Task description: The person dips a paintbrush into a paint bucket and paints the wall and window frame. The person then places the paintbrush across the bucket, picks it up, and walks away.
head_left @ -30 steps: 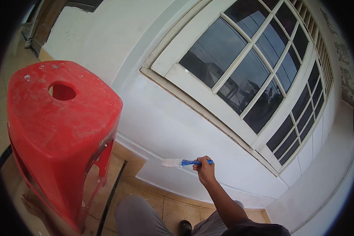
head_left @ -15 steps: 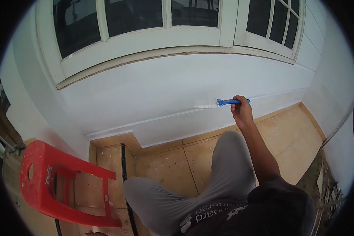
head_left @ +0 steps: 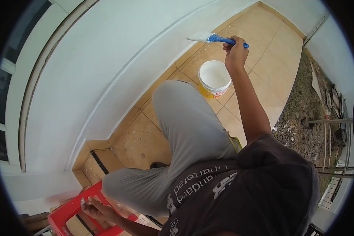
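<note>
The blue handle of a paintbrush (head_left: 220, 39) is gripped in my right hand (head_left: 236, 52), its white-coated bristles pointing left. Just below and left of that hand, a white and yellow bucket (head_left: 215, 79) stands on the tiles with white paint inside. My left hand (head_left: 96, 209) is over the red plastic stool (head_left: 65, 211) at the lower left, fingers curled. Something small and pale shows at its fingertips, too small to make out.
A white wall (head_left: 94, 59) with a ledge runs diagonally, with a window frame (head_left: 27, 90) at the left. Speckled floor tiles (head_left: 145, 135) and a step lie below. Rubble and metal bars (head_left: 330, 121) are at the right.
The view has swung right and down, bringing the bucket into sight. The brush has come away from the wall and is over the floor near the bucket. My left hand now shows clearly.
</note>
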Tool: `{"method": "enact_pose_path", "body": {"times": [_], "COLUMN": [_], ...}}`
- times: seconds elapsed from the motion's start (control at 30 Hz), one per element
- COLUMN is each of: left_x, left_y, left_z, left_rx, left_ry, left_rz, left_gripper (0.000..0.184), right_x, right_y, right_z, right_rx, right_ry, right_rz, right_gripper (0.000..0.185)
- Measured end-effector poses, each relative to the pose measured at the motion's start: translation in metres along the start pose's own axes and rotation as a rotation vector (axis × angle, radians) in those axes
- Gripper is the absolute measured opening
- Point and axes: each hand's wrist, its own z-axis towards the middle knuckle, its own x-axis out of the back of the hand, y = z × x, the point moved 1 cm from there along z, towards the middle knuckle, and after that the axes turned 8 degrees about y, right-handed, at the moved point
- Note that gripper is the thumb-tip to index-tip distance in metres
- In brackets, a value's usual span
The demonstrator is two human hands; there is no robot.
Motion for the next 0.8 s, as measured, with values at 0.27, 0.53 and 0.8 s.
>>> {"method": "enact_pose_path", "body": {"times": [0.27,0.53,0.8], "left_x": [-0.2,-0.43,-0.452], "left_y": [0.139,0.047,0.002], "left_z": [0.03,-0.128,-0.428], "left_rx": [-0.183,0.425,0.625], "left_ry": [-1.233,-1.393,-2.116], "left_rz": [0.031,-0.048,-0.001], "left_gripper": [0.019,0.032,0.072], "right_x": [0.08,-0.018,-0.012], "right_y": [0.011,-0.031,0.006], "right_z": [0.051,0.001,-0.006], "right_rx": [-0.261,-0.083,-0.289], "right_ry": [0.249,0.098,0.195], "right_rz": [0.072,0.218,0.012], "right_gripper": [0.012,0.015,0.018]}}
